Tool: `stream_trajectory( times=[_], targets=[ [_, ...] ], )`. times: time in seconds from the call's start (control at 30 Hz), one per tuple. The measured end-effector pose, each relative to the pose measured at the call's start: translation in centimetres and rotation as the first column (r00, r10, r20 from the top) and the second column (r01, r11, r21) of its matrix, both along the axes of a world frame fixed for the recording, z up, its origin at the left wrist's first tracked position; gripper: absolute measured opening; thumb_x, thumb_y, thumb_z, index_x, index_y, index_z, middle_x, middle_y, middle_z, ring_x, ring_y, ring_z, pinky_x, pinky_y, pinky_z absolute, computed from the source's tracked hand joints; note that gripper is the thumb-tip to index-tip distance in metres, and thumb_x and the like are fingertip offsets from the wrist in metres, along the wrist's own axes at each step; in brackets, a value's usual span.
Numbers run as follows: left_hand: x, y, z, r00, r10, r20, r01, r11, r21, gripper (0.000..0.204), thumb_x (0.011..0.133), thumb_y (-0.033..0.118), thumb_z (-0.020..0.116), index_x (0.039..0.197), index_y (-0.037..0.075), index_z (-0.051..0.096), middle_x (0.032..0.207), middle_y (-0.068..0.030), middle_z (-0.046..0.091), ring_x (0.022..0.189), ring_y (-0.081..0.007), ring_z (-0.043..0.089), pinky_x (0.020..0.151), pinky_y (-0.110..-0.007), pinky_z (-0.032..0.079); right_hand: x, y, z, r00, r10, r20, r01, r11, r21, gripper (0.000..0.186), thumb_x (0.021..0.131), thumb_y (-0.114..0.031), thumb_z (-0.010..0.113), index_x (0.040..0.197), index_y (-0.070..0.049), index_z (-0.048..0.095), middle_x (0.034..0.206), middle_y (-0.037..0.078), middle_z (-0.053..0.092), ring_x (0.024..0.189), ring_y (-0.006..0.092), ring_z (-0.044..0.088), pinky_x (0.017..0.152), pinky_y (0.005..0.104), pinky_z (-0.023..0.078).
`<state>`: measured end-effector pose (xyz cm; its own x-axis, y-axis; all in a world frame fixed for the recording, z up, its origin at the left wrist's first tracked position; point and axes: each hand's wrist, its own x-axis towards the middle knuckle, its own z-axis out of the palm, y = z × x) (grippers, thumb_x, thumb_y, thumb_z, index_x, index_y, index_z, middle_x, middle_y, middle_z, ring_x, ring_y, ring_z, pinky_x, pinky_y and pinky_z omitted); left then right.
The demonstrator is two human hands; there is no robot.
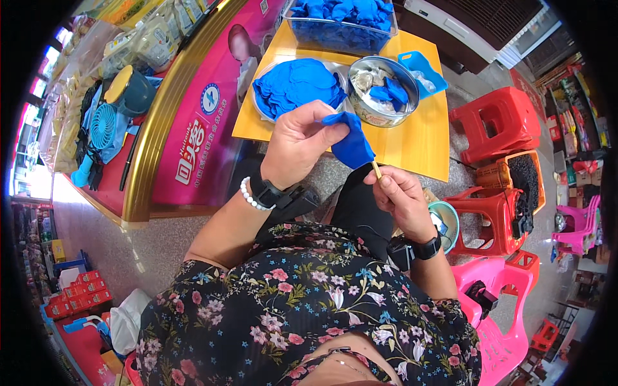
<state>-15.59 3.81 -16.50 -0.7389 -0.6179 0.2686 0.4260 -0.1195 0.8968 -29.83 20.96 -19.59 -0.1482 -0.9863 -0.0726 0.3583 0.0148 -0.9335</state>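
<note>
Near the middle of the view my left hand (302, 138) pinches a blue cloth piece (351, 141) between thumb and fingers. Below and to its right, my right hand (402, 199) grips a thin yellowish stick (376, 168), whose upper end is at or very close to the cloth's lower edge. Beyond my hands, on the yellow table (425, 148), a shallow container (241, 90) holds a pile of blue pieces (296, 87). To its right, a round tin (415, 87) holds white and blue scraps. A clear tub (341, 45) full of blue pieces stands behind them.
A blue basket (431, 71) sits at the table's right. A pink-sided counter (193, 128) with bags, a small fan (103, 125) and other items runs along the left. Red stools (489, 122), a pink chair (502, 334) and a pale bucket (450, 212) stand at the right.
</note>
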Motion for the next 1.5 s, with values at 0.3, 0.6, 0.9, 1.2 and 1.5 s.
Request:
stream_trajectory(
  times=[0.3, 0.6, 0.9, 1.2, 1.5],
  targets=[
    [-0.7, 0.5, -0.4, 0.994, -0.046, 0.097, 0.032, 0.989, 0.143, 0.013, 0.086, 0.009, 0.065, 0.096, 0.003, 0.06, 0.081, -0.0022, 0.063, 0.049, -0.0056, 0.053, 0.041, -0.018, 0.041, 0.0, -0.3, -0.6, 0.991, -0.131, 0.025, 0.132, 0.991, -0.017, 0.024, 0.097, -0.021, 0.05, 0.102, -0.001, 0.061, 0.066, -0.008, 0.04, 0.055, 0.0017, 0.03, 0.048, 0.0178, 0.023],
    [-0.8, -0.2, -0.8, 0.98, -0.184, -0.079, 0.2, 0.923, 0.33, 0.017, 0.095, 0.013, 0.052, 0.106, 0.002, 0.06, 0.098, -0.0123, 0.066, 0.071, -0.016, 0.067, 0.064, -0.028, 0.057, 0.2, -0.3, -0.2, 0.984, -0.132, -0.119, 0.13, 0.991, -0.022, 0.024, 0.097, -0.02, 0.051, 0.101, 0.0, 0.062, 0.065, -0.008, 0.041, 0.055, 0.0012, 0.032, 0.048, 0.0175, 0.025],
    [-1.6, 1.2, -1.3, 0.996, -0.06, -0.07, 0.078, 0.954, 0.288, 0.014, 0.094, 0.014, 0.053, 0.099, 0.005, 0.062, 0.091, -0.0103, 0.067, 0.077, -0.0187, 0.068, 0.068, -0.032, 0.057, 0.0, -0.8, -0.4, 0.966, -0.186, -0.182, 0.187, 0.982, -0.007, 0.024, 0.096, -0.021, 0.052, 0.099, 0.0, 0.063, 0.067, -0.007, 0.045, 0.057, 0.0014, 0.034, 0.05, 0.0177, 0.026],
    [-1.4, 1.3, -2.1, 0.999, -0.05, 0.009, 0.045, 0.956, 0.291, 0.013, 0.094, 0.015, 0.054, 0.095, 0.004, 0.061, 0.086, -0.0079, 0.066, 0.071, -0.0191, 0.068, 0.065, -0.032, 0.057, 0.1, -0.9, -0.6, 0.914, -0.258, -0.314, 0.254, 0.966, -0.054, 0.021, 0.095, -0.018, 0.053, 0.098, 0.0, 0.064, 0.073, -0.007, 0.051, 0.063, 0.0018, 0.037, 0.054, 0.0178, 0.03],
    [-1.3, 1.2, -2.1, 0.995, 0.019, 0.098, -0.044, 0.966, 0.253, 0.013, 0.093, 0.015, 0.056, 0.095, 0.003, 0.061, 0.084, -0.0069, 0.066, 0.069, -0.0177, 0.067, 0.063, -0.028, 0.056, -0.3, -1.1, -0.6, 0.889, -0.238, -0.391, 0.26, 0.966, 0.003, 0.021, 0.095, -0.017, 0.053, 0.096, 0.0, 0.065, 0.073, -0.006, 0.053, 0.063, 0.0027, 0.039, 0.054, 0.0188, 0.032]
  ],
)
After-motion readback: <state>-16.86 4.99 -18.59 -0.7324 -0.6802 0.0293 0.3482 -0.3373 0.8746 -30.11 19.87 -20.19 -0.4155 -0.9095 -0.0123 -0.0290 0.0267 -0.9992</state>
